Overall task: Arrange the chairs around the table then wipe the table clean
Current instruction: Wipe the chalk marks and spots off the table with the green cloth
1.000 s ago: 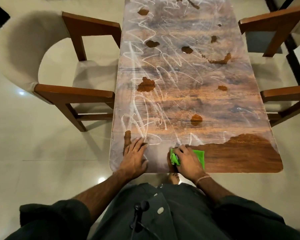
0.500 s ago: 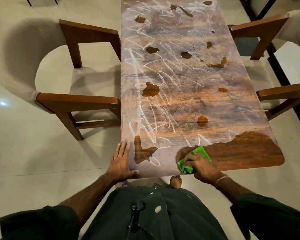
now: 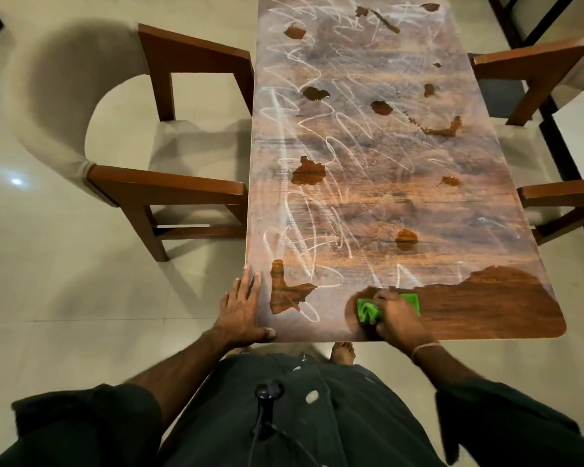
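Table (image 3: 385,203): my left hand (image 3: 241,313) lies flat on its near corner, fingers straight; my right hand (image 3: 400,320) seems to grip a bunched green cloth (image 3: 366,311).

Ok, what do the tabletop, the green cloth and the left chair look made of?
Tabletop: wood-grain, probably laminate or varnished wood; the wiped corner shines. Green cloth: soft fabric, maybe microfibre; it bunches under the right hand. Left chair: reddish-brown wooden frame, smooth finish, with pale fabric upholstery on back and seat.

Table (image 3: 378,210) between left chair (image 3: 169,187) and right chair (image 3: 533,59), cloth (image 3: 366,311) on top.
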